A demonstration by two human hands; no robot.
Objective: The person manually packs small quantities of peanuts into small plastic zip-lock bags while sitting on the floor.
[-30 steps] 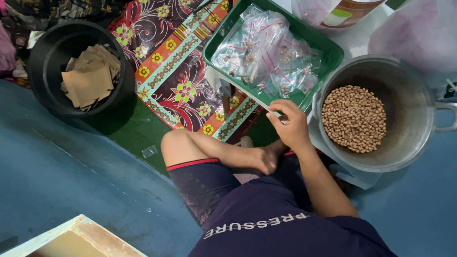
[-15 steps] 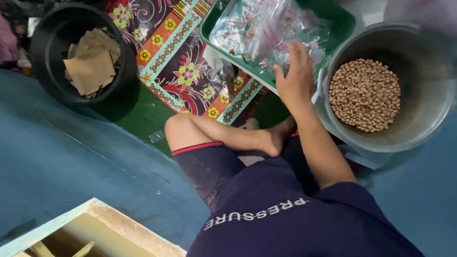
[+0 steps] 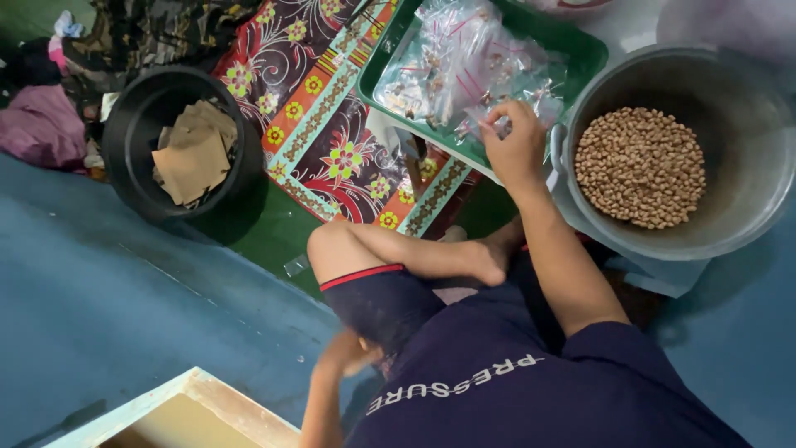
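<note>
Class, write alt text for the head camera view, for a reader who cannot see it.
Seen from above, a seated person's right hand reaches into a green tray of small clear plastic bags, beside a metal pot holding peanuts. The left hand is down by the knee, blurred. A black bucket of brown paper pieces stands nearby.

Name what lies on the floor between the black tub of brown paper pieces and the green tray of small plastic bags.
A floral patterned cloth, red and teal, fills that stretch in the head view.
</note>
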